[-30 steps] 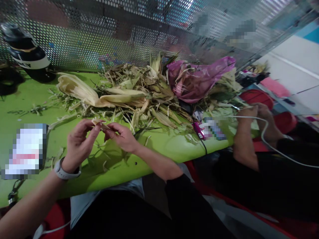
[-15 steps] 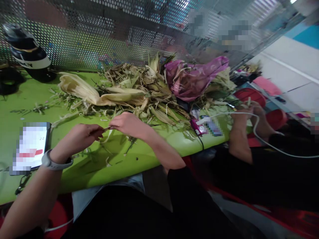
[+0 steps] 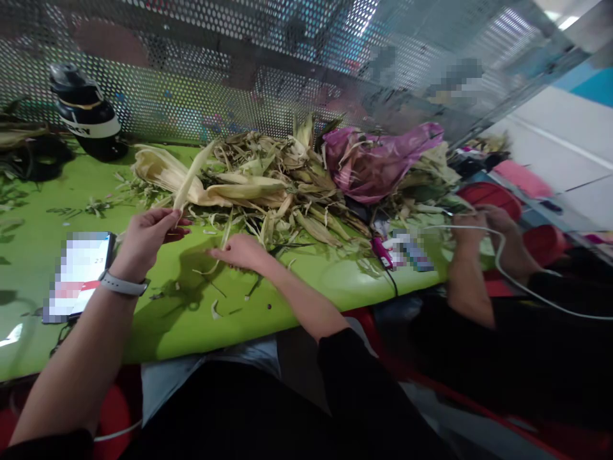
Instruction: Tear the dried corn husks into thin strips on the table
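Observation:
My left hand (image 3: 153,236), with a pale watch band at the wrist, pinches the lower end of a long pale strip of corn husk (image 3: 194,174), which stands up from the fingers. To its right, my right hand (image 3: 244,252) is low over the table, its fingers pressed together. A thin husk strip (image 3: 227,229) rises beside its fingertips and appears to be pinched there. Behind both hands lies a heap of dried corn husks (image 3: 268,169), with a wide, curled husk (image 3: 156,171) at its left end.
The green table (image 3: 282,300) carries scattered husk scraps. A tablet (image 3: 79,275) lies left, and a dark bottle (image 3: 89,115) stands behind it. A pink plastic bag (image 3: 378,160) rests on the heap. Phones (image 3: 412,249) and a white cable (image 3: 502,255) are near another person's hands (image 3: 479,223).
My hands were together at a thin dark piece; now they are apart. The left hand has lifted and holds the pale husk strip upright. The view has shifted slightly left.

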The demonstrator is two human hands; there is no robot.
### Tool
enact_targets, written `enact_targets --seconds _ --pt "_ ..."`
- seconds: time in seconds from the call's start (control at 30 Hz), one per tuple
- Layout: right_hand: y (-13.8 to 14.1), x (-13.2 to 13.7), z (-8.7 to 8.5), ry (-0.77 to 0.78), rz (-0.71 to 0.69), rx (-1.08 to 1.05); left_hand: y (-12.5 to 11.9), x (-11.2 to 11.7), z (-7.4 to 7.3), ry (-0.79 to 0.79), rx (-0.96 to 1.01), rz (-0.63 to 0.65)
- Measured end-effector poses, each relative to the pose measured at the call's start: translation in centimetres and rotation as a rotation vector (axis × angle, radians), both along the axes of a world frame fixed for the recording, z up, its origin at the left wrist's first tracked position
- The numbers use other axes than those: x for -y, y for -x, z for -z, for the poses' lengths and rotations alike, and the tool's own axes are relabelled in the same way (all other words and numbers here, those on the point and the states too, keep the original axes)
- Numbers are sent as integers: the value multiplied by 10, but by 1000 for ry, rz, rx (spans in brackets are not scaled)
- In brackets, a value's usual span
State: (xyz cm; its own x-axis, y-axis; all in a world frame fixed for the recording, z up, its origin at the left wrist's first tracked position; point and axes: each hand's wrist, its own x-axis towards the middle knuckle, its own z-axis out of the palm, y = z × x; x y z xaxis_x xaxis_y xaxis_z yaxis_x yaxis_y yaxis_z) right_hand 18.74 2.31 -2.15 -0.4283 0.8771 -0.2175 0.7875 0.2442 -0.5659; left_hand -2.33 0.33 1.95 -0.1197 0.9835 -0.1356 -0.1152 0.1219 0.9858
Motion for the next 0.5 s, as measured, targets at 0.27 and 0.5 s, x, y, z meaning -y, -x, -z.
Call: enact_targets --seconds 0.27,0.5 --pt "-1 3 5 293 174 -404 -4 -4 17 13 -3 54" --pt "-5 20 -12 -19 173 -974 -30 7 22 104 24 120"
